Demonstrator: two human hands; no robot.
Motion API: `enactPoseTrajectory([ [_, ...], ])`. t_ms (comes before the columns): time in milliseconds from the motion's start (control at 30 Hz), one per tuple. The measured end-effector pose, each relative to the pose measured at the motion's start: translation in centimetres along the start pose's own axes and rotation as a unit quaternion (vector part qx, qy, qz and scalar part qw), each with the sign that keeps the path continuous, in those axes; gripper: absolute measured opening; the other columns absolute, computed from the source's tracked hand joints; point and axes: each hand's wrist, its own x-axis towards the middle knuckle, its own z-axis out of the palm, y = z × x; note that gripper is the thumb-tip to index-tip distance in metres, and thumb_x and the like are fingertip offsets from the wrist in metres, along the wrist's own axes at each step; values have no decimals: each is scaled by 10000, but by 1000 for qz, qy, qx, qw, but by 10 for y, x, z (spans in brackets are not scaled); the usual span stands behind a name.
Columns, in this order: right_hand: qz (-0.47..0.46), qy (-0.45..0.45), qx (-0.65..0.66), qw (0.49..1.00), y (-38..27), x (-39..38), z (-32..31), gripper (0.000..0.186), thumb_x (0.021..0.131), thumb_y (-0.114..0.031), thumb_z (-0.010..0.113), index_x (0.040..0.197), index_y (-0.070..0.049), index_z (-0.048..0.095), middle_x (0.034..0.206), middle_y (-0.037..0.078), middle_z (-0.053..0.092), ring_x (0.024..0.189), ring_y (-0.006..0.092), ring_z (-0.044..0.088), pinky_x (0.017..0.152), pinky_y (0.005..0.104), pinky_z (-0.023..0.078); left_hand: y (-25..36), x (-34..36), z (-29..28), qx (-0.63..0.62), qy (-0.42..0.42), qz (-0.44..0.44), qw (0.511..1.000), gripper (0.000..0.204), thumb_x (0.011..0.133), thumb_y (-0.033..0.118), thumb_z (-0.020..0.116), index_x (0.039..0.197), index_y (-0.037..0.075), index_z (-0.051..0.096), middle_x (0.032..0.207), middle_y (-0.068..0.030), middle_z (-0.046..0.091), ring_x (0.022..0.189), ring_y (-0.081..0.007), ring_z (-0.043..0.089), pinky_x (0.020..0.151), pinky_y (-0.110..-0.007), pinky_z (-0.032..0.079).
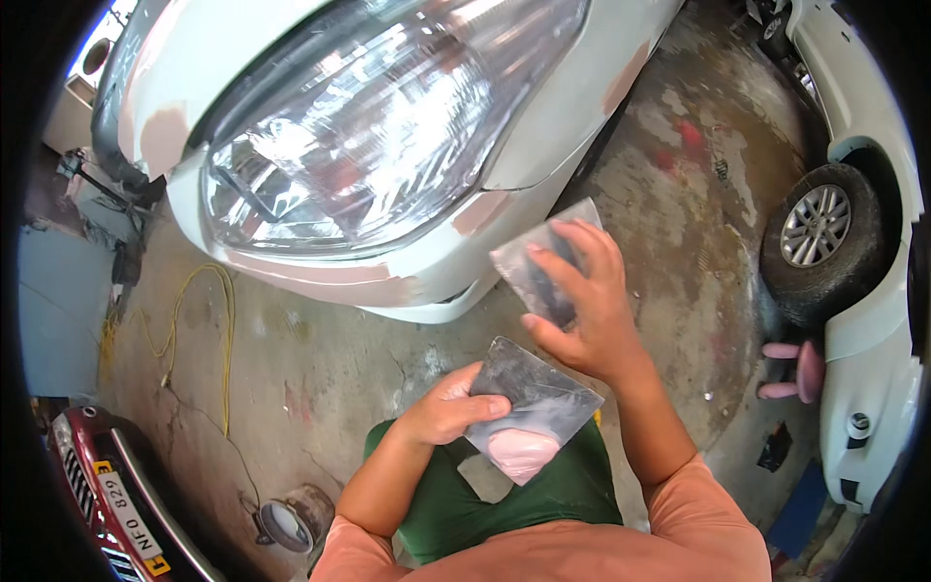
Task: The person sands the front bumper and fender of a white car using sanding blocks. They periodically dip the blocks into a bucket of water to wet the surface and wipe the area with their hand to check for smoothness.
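My left hand [451, 405] grips a square grey plate [533, 390] by its left side, thumb on top. A smooth lump of pink body filler [522, 450] sits on the plate's near corner. Held in my right hand [587, 301] is a flat grey spreader [538, 281], fingers across its top and thumb at its near side. The spreader is up near the car bumper's lower corner, apart from the plate. Ahead is the white car bumper [436, 308] with pinkish filler patches [330, 279] below the large clear headlight [359, 145].
A white vehicle with a dark wheel [815, 242] stands at the right, a pink stool [807, 371] beside it. A yellow cord [231, 330] lies on the concrete floor at left. Lower left are a bucket [296, 519] and a dark red bumper [107, 485] with a number plate.
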Motion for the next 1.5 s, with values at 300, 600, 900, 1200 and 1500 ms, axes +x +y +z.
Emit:
enactPoseTrajectory([
  [300,-141,52,-120,981,44,0,57,567,659,-300,771,1212,-242,661,1346,59,492,1312,323,386,1065,655,255,-65,-1,-43,6,160,97,982,486,920,157,646,1345,-9,478,1238,-91,599,1109,-187,586,968,-355,461],
  [600,-190,85,-143,968,48,19,61,543,652,-272,782,1185,-250,679,1330,19,517,1309,301,395,1058,659,259,-65,-7,-29,19,196,131,972,453,926,141,624,1331,-8,487,1229,-107,605,1107,-190,592,969,-361,465],
  [900,-190,86,-144,967,53,14,58,599,632,-241,792,1220,-252,675,1351,34,525,1307,317,413,1089,611,266,-66,-9,-27,29,216,132,967,427,925,130,613,1311,-15,501,1213,-104,612,1090,-187,597,966,-357,466],
  [1200,-166,73,-137,974,54,4,59,582,647,-229,786,1218,-249,674,1357,42,521,1325,314,398,1101,613,243,-68,-10,-24,29,219,136,966,413,927,116,604,1302,-22,503,1206,-105,614,1075,-184,604,956,-350,474],
  [1500,-187,96,-158,965,38,17,57,571,638,-215,796,1196,-251,683,1349,34,522,1322,300,405,1099,616,255,-70,-8,-26,26,206,117,971,446,931,128,612,1326,-32,481,1221,-120,606,1098,-194,594,973,-351,462],
])
